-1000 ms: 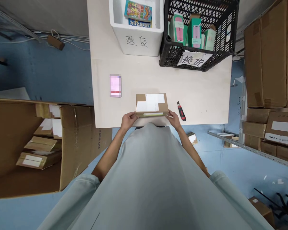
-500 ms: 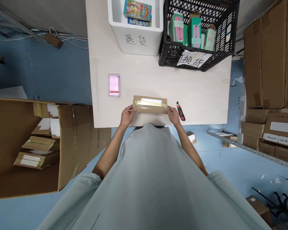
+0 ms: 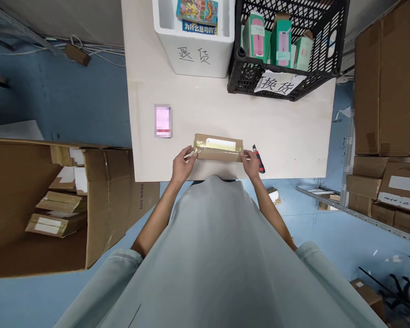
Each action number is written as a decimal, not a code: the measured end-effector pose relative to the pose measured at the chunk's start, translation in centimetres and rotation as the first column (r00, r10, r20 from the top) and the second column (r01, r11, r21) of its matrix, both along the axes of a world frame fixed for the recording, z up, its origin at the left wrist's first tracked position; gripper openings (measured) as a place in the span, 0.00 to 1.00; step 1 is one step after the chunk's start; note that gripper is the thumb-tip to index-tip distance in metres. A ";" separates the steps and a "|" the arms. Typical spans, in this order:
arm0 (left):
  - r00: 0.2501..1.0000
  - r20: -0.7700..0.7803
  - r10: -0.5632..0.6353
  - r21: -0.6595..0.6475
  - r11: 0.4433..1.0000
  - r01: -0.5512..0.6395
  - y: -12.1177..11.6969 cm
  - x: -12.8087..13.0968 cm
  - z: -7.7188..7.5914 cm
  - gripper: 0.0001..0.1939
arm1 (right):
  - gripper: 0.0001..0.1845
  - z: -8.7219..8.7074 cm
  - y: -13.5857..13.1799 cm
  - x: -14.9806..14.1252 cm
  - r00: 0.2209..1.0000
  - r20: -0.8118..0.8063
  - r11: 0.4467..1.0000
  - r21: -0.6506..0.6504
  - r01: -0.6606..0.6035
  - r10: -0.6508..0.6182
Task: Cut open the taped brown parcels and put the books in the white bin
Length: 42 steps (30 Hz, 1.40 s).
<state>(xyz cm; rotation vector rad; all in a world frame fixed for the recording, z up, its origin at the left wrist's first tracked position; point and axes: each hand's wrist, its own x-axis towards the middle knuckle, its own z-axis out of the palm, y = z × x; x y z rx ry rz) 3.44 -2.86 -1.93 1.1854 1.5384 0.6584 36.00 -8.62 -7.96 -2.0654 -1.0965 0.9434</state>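
Note:
A long, narrow cardboard box [image 3: 218, 155] with shiny clear tape and a white label is at the near edge of the white table, slightly slanted. At its left end, my left hand [image 3: 184, 165] has its thumb on the corner and its fingers a little spread along the side. My right hand [image 3: 250, 164] pinches the right end between thumb and fingers. Close beside the right hand lies a red and black utility knife [image 3: 260, 163], partly covered by the fingers. Whether the box rests on the table or is slightly raised, I cannot tell.
Behind are a white bin [image 3: 201, 54] with booklets and a black crate [image 3: 283, 83] holding green boxes. A pink-screened, blurred rectangle [image 3: 163, 121] lies left on the table [image 3: 205, 100]. A large open carton [image 3: 109, 205] with parcels stands left; shelving with cartons [image 3: 401, 187] stands right.
The box has shifted a little to the right and slightly away from me. My right hand has moved right with it, now covering part of the utility knife; my left fingers have spread slightly.

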 end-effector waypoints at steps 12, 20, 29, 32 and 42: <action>0.849 -0.144 -0.508 0.204 0.825 0.527 -2.8 7.3 6.9 0.28 | 0.33 -1.7 -2.0 6.1 0.994 0.039 0.994 -0.047 0.100 -0.098; 0.914 -0.284 -0.289 0.108 0.938 0.330 -1.6 4.6 5.2 0.28 | 0.30 0.6 -0.4 3.6 0.997 -0.023 0.997 -0.023 0.078 -0.078; 0.900 -0.418 -0.122 -0.101 0.991 0.088 0.4 -0.5 -0.9 0.18 | 0.19 2.9 1.8 -2.4 0.994 0.086 0.997 -0.036 -0.070 0.073; 0.914 -0.401 -0.064 -0.088 0.996 0.031 -0.2 -1.6 -2.0 0.16 | 0.19 4.5 1.4 -3.3 0.984 0.127 0.992 -0.025 -0.123 0.125; 0.911 -0.395 0.122 -0.210 0.953 -0.219 0.1 -8.3 -5.3 0.20 | 0.22 8.9 2.8 -14.5 0.801 0.242 0.790 0.165 -0.590 0.547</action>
